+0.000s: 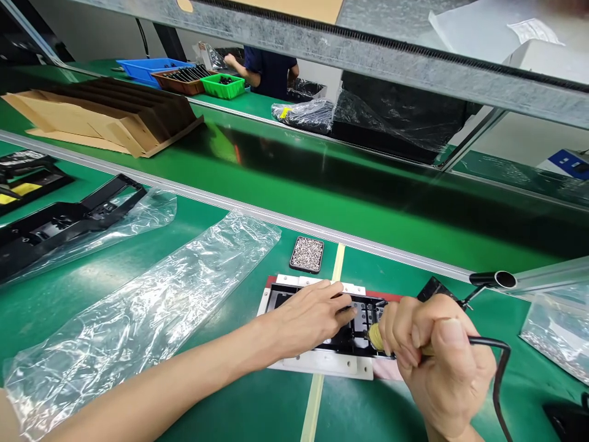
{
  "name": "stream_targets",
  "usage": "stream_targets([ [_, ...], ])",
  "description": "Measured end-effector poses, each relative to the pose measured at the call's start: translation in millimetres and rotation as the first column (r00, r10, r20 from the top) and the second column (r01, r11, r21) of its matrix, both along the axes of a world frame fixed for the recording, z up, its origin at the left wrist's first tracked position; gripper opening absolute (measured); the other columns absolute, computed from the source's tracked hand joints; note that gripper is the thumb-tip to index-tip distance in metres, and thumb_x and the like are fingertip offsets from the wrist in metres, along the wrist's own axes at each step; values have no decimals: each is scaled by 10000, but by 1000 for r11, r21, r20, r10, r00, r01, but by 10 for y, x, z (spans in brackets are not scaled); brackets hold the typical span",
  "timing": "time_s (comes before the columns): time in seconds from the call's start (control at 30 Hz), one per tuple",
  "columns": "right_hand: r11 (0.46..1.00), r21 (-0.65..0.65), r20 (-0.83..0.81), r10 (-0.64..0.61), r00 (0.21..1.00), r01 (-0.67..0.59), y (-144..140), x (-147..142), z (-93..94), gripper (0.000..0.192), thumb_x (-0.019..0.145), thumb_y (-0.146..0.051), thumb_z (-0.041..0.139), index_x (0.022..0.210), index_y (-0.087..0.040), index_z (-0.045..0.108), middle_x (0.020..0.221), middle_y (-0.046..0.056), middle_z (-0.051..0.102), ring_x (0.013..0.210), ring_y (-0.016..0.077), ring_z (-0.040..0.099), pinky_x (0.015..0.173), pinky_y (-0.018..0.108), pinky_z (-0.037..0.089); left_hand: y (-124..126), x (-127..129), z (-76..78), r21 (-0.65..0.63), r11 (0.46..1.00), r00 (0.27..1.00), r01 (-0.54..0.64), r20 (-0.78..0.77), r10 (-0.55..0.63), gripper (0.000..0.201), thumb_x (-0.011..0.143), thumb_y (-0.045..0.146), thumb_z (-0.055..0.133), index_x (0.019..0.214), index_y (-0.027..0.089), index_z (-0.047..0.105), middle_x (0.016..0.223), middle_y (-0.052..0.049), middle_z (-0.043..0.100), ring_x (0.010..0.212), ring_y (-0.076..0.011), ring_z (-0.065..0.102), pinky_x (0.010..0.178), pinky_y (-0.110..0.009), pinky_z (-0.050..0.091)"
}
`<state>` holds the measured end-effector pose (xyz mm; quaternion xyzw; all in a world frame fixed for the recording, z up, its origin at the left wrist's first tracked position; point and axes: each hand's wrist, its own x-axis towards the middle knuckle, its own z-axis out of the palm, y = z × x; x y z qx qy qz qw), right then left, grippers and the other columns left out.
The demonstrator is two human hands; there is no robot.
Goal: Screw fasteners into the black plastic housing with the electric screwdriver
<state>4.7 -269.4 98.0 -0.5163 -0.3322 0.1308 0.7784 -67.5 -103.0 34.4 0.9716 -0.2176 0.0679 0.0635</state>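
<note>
Black plastic part (354, 331) seated in a white fixture (322, 362) on the green bench (257, 405), just in front of the body. Left hand (313, 316) flat on top of it, fingers (343, 307) spread and pressing down, gripping nothing. Right hand (437, 356) closed in a fist around a corded soldering-type iron (375, 337), yellowish collar showing, tip aimed at the part's right section; exact contact point hidden by the knuckles. Black cord (499, 368) looping off to the right and down.

Small tray of tiny metal inserts (307, 253) just beyond the fixture, beside a pale strip of tape (338, 261). Empty clear bags (138, 313) crumpled to the left, more black frames (59, 218) lying half in plastic farther left. Conveyor behind, another person's sleeve (271, 67) across it near coloured bins (223, 86).

Risks, as judged: left fingertips very near the iron's tip, so a slip could mean a burn; cord snagging could drag the tip across the plastic and scar it; uneven pressure could let the part lift in the fixture.
</note>
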Motion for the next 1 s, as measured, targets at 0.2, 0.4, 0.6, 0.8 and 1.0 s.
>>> stream_targets([
  [0.2,1000,1,7,3,1000,-3,-4,4,-2,377,1055,-337,507,703,-200,496,516,-43,399,453,98,379,443,241,337,-6,-106,-10,12,999,999,-40,-36,40,330,1073,147,499,1397,121,553,1106,-100,587,1005,-267,507,771,-421,394],
  [0.4,1000,-7,5,-4,1000,5,-6,7,5,391,1056,-336,505,691,-196,493,514,-43,399,443,93,379,439,236,334,43,-125,-19,-57,997,995,-52,-90,47,521,1009,50,539,1514,156,466,1127,-93,572,1018,-256,500,805,-391,412],
  [0.6,1000,-2,10,-1,1000,1,4,9,5,379,1043,-331,515,690,-195,491,504,-48,396,439,91,371,437,229,336,44,-114,-91,-94,992,992,-82,-104,72,596,988,5,515,1550,187,437,1104,-85,554,1022,-256,506,803,-381,431],
  [0.8,1000,10,16,-6,1000,6,17,4,9,371,1048,-308,505,696,-193,498,498,-50,394,438,92,373,440,227,342,44,-126,-52,-177,977,993,-117,-42,111,588,960,-54,469,1500,179,496,1160,-92,594,1013,-250,532,822,-384,461],
  [1.0,1000,-2,-28,-11,1000,10,27,-3,22,393,1048,-330,530,680,-197,494,502,-44,394,444,99,376,440,234,335,100,-214,-46,-466,857,956,-222,69,285,321,1113,146,444,1406,168,574,1133,-92,674,983,-232,586,860,-390,504],
])
